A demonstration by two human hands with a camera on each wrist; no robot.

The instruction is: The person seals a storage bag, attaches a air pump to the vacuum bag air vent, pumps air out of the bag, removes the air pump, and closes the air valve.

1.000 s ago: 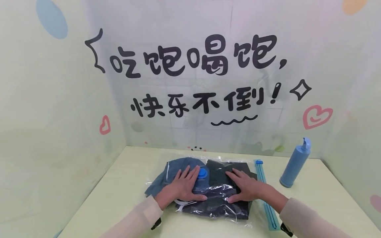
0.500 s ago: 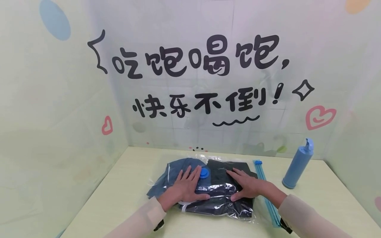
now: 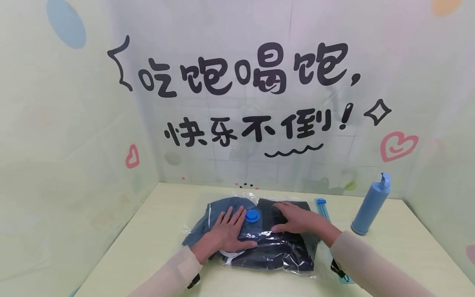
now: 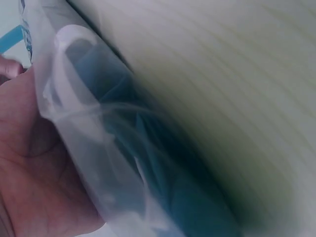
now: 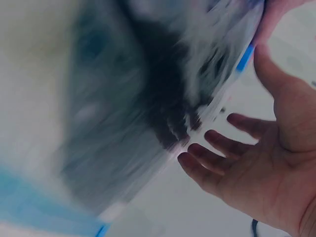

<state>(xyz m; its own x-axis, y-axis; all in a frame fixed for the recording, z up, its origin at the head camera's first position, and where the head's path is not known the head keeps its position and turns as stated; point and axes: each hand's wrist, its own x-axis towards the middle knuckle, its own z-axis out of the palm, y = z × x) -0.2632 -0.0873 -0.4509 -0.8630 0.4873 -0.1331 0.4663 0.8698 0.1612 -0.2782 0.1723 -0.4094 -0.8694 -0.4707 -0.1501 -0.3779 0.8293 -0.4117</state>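
Observation:
A clear plastic storage bag [image 3: 274, 260] with folded blue and dark clothes inside lies flat on the table. A round blue valve [image 3: 252, 215] sits on its upper face. My left hand [image 3: 227, 234] rests on the blue garment side, left of the valve, with fingers spread. Over the dark garment [image 3: 267, 208] to the right, my right hand [image 3: 297, 218] stretches out with thumb and fingers apart. In the right wrist view its fingertips [image 5: 190, 163] are right at the bag's surface. The left wrist view has the left palm [image 4: 34, 168] against the bag's bulging side.
A blue hand pump [image 3: 371, 208] stands at the right of the table. Between it and the bag lies a light-blue sealing strip [image 3: 323, 209], partly covered by the right forearm. Printed walls [image 3: 230, 169] enclose the table at the back and sides.
My right hand has shifted left and slightly away from me across the bag, closer to the valve. The left hand stays in nearly the same place on the bag.

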